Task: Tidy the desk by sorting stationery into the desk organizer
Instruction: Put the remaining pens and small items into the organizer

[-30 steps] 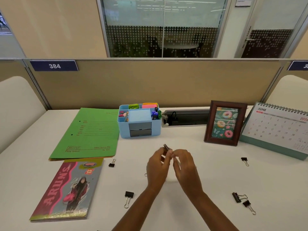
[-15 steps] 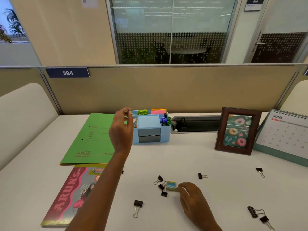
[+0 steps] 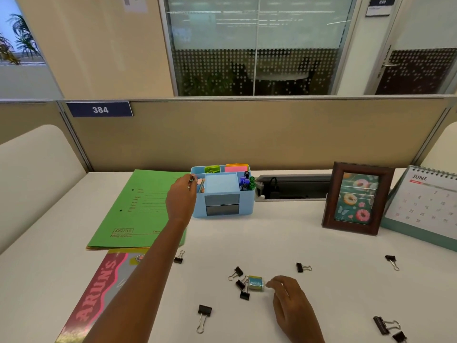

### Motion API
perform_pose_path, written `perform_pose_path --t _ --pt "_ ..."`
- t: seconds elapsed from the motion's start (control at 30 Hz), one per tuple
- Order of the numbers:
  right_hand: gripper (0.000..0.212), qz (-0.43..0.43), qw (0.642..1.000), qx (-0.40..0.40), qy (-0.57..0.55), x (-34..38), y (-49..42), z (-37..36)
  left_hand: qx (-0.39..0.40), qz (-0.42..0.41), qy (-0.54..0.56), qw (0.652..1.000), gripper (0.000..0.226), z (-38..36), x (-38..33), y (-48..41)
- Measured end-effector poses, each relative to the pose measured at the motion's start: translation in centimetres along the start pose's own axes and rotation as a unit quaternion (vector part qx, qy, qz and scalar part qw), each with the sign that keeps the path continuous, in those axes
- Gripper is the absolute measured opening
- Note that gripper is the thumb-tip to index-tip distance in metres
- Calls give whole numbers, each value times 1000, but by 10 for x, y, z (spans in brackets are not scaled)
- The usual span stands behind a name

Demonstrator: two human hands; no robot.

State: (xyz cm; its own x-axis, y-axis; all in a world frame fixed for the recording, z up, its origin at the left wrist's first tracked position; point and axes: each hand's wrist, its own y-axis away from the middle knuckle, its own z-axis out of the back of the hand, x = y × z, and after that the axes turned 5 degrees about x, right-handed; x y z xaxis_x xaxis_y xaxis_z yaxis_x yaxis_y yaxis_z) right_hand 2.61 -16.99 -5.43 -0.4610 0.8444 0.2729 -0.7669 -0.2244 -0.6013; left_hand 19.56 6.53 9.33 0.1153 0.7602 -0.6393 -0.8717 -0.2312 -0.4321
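The light blue desk organizer (image 3: 247, 206) stands at the back of the white desk, holding markers, sticky notes and a notepad. My left hand (image 3: 180, 201) reaches its left compartment and pinches a small binder clip (image 3: 190, 181) over the rim. My right hand (image 3: 291, 303) rests on the desk near the front, its fingertips touching the right end of a small teal box (image 3: 255, 283). Several black binder clips lie loose: a cluster (image 3: 241, 284) just left of the box, one (image 3: 204, 311) nearer me, one (image 3: 300, 267) to the right.
A green folder (image 3: 138, 209) and a magazine (image 3: 99, 293) lie at the left, under my left arm. A photo frame (image 3: 356, 199) and a desk calendar (image 3: 425, 206) stand at the right. More clips (image 3: 385, 328) lie at the front right; a cable tray (image 3: 294, 186) sits behind.
My hands parted from the middle of the desk. The left carried a clip up to the organizer's left compartment; the right came down to the small teal box among the clips.
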Motion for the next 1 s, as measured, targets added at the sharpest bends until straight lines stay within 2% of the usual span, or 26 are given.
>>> perform_pose_path --t 0.23,0.33,0.43,0.5,0.77,0.83,0.93,1.0 --pt "33 -14 1000 11 -11 0 0 -1 41 32 -20 998 29 -14 3 -16" --pt "33 -17 1000 15 -18 1 0 0 36 -12 -43 998 35 -19 0 -16" --pt "24 -27 999 20 -27 1 1 1 64 -114 -95 987 40 -27 2 -9" --pt "27 -33 999 24 -34 1 1 1 85 -161 -127 975 40 -34 8 -7" --pt "28 -40 998 39 -25 1 2 1 136 -168 -149 965 56 -37 6 -12" --pt "28 -42 998 40 -26 1 2 1 122 -145 -88 978 57 -37 7 -13" --pt "25 -43 998 38 -24 1 3 0 36 -102 26 994 55 -32 12 -5" --pt "27 -40 998 38 -20 1 4 -1 -9 -69 55 996 54 -27 20 8"
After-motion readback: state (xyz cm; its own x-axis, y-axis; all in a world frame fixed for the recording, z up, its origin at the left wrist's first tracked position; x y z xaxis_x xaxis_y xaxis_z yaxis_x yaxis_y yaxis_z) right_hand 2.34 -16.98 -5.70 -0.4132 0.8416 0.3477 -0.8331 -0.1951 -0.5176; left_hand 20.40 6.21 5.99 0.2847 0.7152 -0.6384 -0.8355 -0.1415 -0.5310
